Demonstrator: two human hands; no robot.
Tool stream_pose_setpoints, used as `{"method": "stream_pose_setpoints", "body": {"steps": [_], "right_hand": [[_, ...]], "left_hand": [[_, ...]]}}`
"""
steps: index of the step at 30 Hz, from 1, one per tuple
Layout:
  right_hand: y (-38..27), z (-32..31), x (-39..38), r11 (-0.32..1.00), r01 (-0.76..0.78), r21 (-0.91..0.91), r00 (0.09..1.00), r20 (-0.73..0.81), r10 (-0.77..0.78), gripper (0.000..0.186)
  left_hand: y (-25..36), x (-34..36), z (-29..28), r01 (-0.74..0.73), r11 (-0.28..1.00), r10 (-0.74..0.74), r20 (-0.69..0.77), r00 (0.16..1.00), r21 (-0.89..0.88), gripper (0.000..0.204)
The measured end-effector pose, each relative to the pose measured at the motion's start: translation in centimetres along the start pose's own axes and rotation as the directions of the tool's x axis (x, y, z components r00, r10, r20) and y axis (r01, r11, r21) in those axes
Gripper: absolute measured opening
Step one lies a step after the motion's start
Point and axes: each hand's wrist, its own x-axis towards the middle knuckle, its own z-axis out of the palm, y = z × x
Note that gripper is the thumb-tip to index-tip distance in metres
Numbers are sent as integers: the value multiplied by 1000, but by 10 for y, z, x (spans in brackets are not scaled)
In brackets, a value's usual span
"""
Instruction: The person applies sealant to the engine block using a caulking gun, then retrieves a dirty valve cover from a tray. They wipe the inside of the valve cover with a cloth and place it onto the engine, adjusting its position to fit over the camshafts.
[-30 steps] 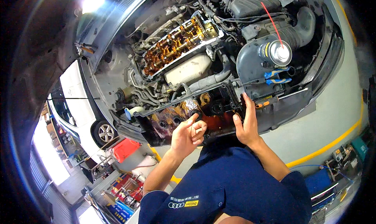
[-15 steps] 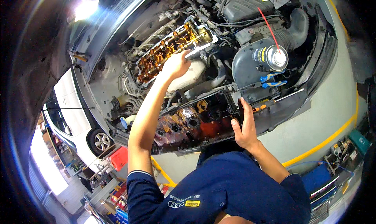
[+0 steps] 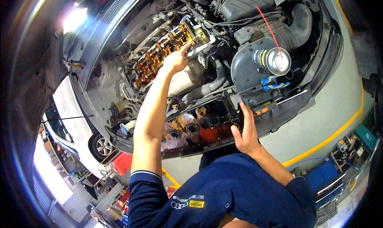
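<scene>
My left hand (image 3: pixel 175 61) reaches over the engine with its index finger stretched out. The fingertip is at the near edge of the exposed cylinder head (image 3: pixel 159 57), close to the gear end; touch is unclear. Brown, oily camshafts show in the head. At the front of the bay lies a dark engine cover (image 3: pixel 217 135), its oily inner side with round openings facing up. My right hand (image 3: pixel 248 136) is at the cover's right end, thumb and fingers apart; whether it presses on the cover is hard to see.
A spray can (image 3: pixel 278 62) with a red straw stands on the black air duct. Blue-handled pliers (image 3: pixel 275 83) and an orange-handled screwdriver (image 3: pixel 265 109) lie near the right hand. A white car (image 3: pixel 76 108) is at left, a lamp (image 3: pixel 76 19) above it.
My left index finger has moved slightly farther away along the cylinder head's edge. The right hand stays by the cover's end. The whole view has shifted a little.
</scene>
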Motion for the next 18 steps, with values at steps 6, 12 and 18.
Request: {"method": "stream_pose_setpoints", "body": {"steps": [6,12,18], "right_hand": [[1,1,0,999,28,-39,999,-28,-29,75],[5,5,-1,997,74,-2,995,-73,-74,74],[1,7,-3,992,126,10,989,-77,-125,70]], "left_hand": [[31,-76,-58,-95,963,24,-270,962,-254,45],[77,-316,-62,-101,600,-236,-296,926,-794,25],[80,-418,38,140,835,-329,-280,902,-532,32]]}}
